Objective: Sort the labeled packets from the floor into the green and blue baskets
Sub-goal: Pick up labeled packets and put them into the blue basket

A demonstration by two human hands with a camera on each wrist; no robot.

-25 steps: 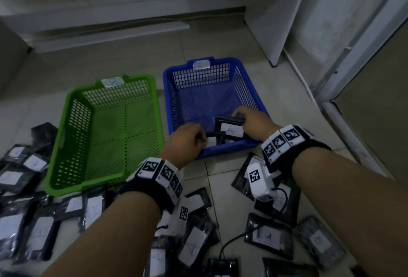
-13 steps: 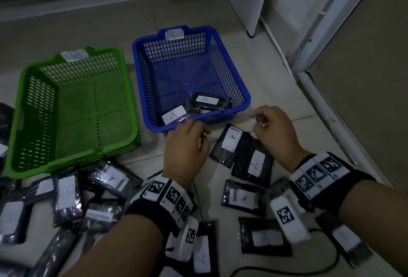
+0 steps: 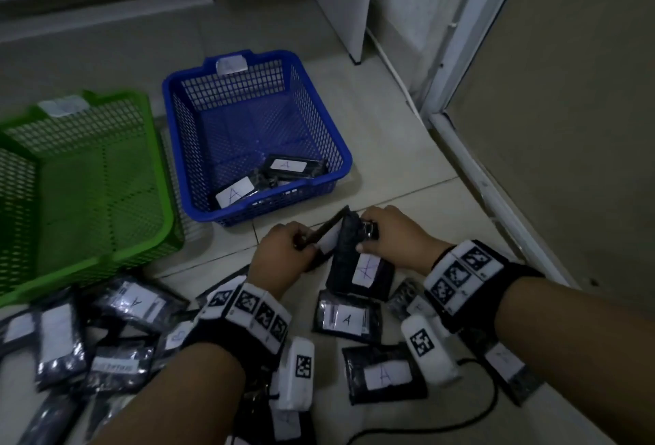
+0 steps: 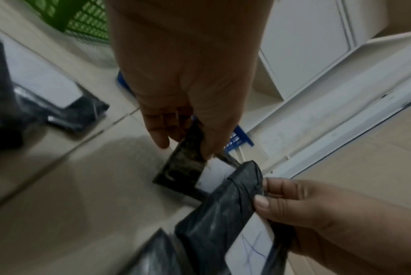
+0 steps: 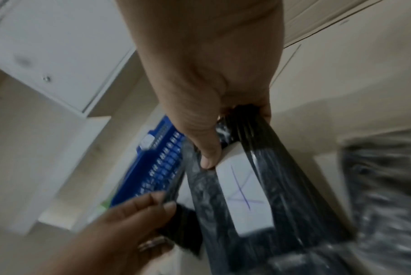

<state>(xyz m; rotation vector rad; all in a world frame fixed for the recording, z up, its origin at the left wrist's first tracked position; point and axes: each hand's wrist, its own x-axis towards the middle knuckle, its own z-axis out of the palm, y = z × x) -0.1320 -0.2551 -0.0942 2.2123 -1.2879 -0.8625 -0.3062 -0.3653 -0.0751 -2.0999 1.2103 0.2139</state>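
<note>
The blue basket (image 3: pixel 269 55) holds two black packets labelled A (image 3: pixel 287 165). Beside it on the left, the green basket (image 3: pixel 88 189) shows only bare mesh. Just in front of the blue basket, my left hand (image 3: pixel 297 242) pinches a black packet (image 3: pixel 326 232) that is raised edge-on; in the left wrist view this packet (image 4: pixel 183 163) hangs from the fingers (image 4: pixel 159 137). My right hand (image 3: pixel 368 235) grips the top of another black packet (image 3: pixel 365 267) with a white label marked A, and my thumb (image 5: pixel 209 158) presses on it (image 5: pixel 244 195).
Several more labelled black packets lie on the tiled floor: a pile at the lower left (image 3: pixel 134 303) and some below my hands (image 3: pixel 349 319). A black cable (image 3: pixel 460 420) runs along the floor. A white cabinet side (image 3: pixel 340 1) and a door frame (image 3: pixel 460 37) stand at the right.
Both hands left the blue basket, where two packets now lie. They dropped to the floor in front of it, and each took hold of a packet and lifted it.
</note>
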